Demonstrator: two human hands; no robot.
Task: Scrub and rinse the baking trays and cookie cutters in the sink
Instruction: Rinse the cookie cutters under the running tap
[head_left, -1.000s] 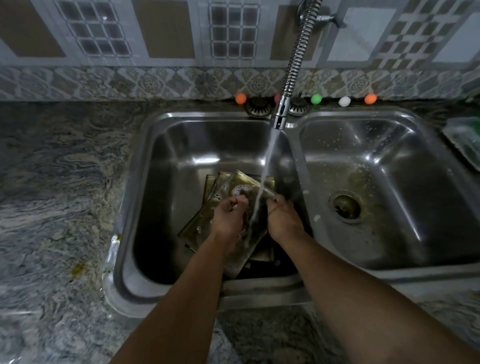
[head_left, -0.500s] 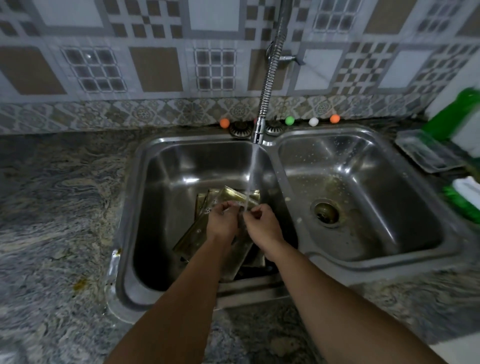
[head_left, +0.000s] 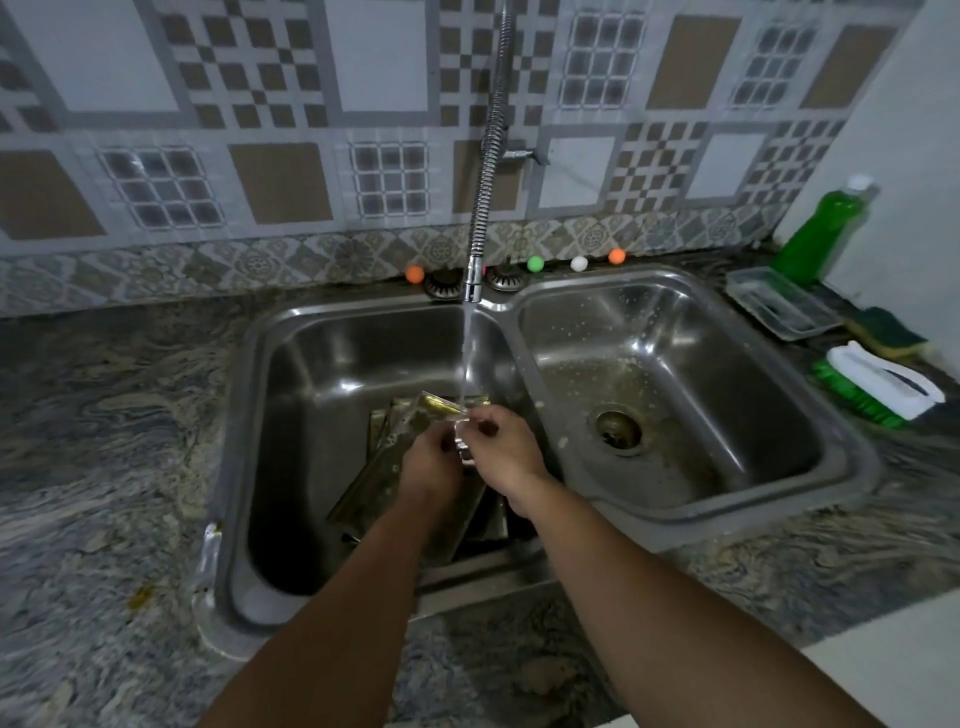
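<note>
I see both hands over the steel double sink's (head_left: 244, 364) left basin: left hand (head_left: 431, 460) & right hand (head_left: 498, 452) pinch a small shiny metal cookie cutter (head_left: 462, 441) under the tap stream (head_left: 466, 353), above brass-coloured baking trays (head_left: 384, 467) leaning in that basin.

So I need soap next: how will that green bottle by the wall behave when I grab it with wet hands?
The green bottle stands tall and narrow, leaning toward the wall, so a sideways nudge would probably tip it. It looks nearly full, so likely heavy for its size. Its smooth plastic may slip in wet fingers.
</note>
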